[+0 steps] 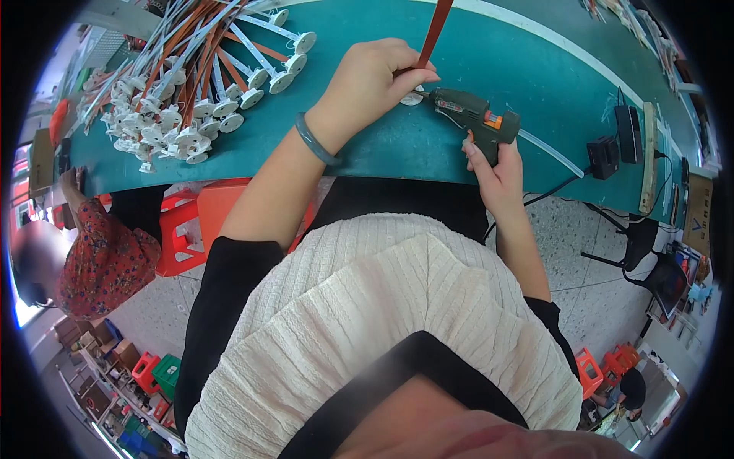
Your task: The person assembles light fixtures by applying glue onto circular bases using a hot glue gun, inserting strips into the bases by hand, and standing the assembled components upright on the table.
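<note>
My left hand, with a grey bangle on its wrist, pinches a flat reddish-brown strip that stands upright over the table. Beneath the fingertips lies a small white disc, partly hidden. My right hand is wrapped round the handle of a dark green glue gun. Its nozzle points left at the foot of the strip, close to the disc; whether they touch I cannot tell. A clear glue stick sticks out of the gun's back end.
A large pile of brown and pale strips with white round bases covers the left of the green table. Black power adapters and a wooden bar lie right. Another person sits at left beside red stools.
</note>
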`<state>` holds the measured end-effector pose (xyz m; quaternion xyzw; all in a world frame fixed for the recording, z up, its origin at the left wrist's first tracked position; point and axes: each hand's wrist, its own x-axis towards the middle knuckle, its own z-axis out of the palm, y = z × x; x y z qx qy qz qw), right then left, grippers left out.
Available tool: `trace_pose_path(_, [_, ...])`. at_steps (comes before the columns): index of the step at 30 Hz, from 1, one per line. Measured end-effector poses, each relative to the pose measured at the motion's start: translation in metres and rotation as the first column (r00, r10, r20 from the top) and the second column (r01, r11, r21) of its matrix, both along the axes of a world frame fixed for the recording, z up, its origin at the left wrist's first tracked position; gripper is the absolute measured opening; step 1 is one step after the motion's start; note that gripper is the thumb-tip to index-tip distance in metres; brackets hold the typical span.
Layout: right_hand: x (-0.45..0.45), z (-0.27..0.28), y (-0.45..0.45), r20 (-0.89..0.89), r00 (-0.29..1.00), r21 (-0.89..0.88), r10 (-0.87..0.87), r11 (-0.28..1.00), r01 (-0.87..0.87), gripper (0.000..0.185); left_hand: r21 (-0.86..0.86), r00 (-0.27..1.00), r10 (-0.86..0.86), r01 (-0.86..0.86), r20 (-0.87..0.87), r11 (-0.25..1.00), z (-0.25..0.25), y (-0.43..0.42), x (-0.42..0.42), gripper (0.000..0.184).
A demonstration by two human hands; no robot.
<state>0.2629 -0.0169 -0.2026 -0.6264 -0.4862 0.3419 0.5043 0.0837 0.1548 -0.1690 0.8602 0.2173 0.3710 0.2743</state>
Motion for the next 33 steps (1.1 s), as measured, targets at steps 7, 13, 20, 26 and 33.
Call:
trace_pose_path(7, [0.002,-0.001,-0.001,0.043,0.999,0.002,-0.011,1.0,0.011,0.03,-0.009,1.0,0.009,-0.009,-0.022,1.0,0.003,-0.001,0.0,0.016])
trace_pose_path(13, [0.002,0.003,-0.001,-0.06,0.998,-0.013,0.018,1.0,-0.019,0.032,0.003,0.996,0.0,0.001,-0.091,1.0,0.009,-0.004,0.001,0.014])
trace_pose_path(20, [0.009,-0.001,-0.003,-0.206,0.978,0.044,0.033,0.999,-0.024,0.033,-0.068,0.981,-0.11,0.101,-0.159,0.993,0.013,-0.002,0.002,0.016])
trace_pose_path(26, [0.009,0.001,-0.003,-0.169,0.985,0.017,0.027,1.0,-0.025,0.034,0.028,0.985,-0.116,0.12,-0.125,0.992,0.008,0.0,0.009,0.016])
trace_pose_path(33, [0.012,0.003,-0.01,-0.175,0.985,-0.002,-0.011,1.0,0.011,0.034,0.028,0.977,-0.134,0.141,-0.167,0.99,0.01,-0.003,0.021,0.015])
